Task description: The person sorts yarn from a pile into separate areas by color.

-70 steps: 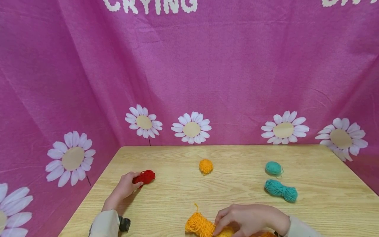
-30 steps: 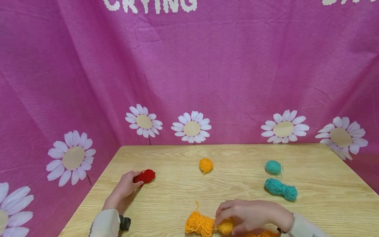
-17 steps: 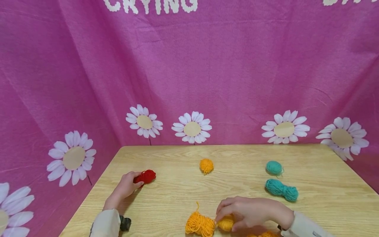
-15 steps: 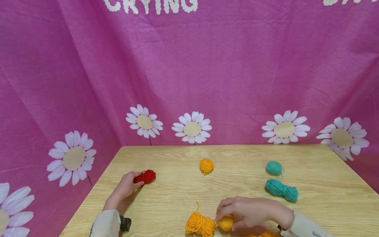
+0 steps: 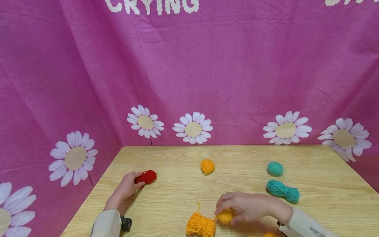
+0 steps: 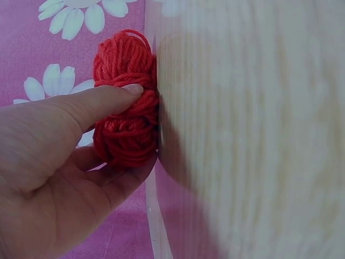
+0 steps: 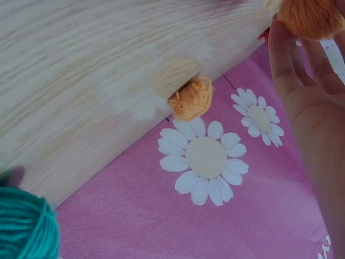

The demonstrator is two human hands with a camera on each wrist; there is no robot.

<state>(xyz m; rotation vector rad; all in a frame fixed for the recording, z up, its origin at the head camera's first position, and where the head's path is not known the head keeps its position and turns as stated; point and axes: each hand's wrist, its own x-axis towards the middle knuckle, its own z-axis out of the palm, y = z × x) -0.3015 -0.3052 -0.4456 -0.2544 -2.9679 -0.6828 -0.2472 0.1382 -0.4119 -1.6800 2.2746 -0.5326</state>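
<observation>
My left hand [image 5: 127,186] holds a small red yarn skein [image 5: 148,177] on the left of the table. In the left wrist view the thumb lies across the wound middle of the red skein [image 6: 125,59], fingers curled under its end. My right hand [image 5: 247,207] grips a yellow-orange yarn ball [image 5: 225,216] near the front of the table, its fingers [image 7: 280,48] around the ball [image 7: 310,19] in the right wrist view. Just left of that ball lies an orange yarn skein [image 5: 201,225], tied at the middle, with a loose end pointing away.
A small orange yarn ball [image 5: 207,167] sits at the back middle of the wooden table [image 5: 165,204]. At the back right lie a teal ball [image 5: 275,168] and a teal skein [image 5: 283,191]. More orange yarn [image 5: 268,234] shows at the bottom edge. A pink daisy curtain [image 5: 231,72] hangs behind.
My right hand has moved a little away from the front edge with the yellow-orange ball, which now shows more. My left hand stays on the red skein.
</observation>
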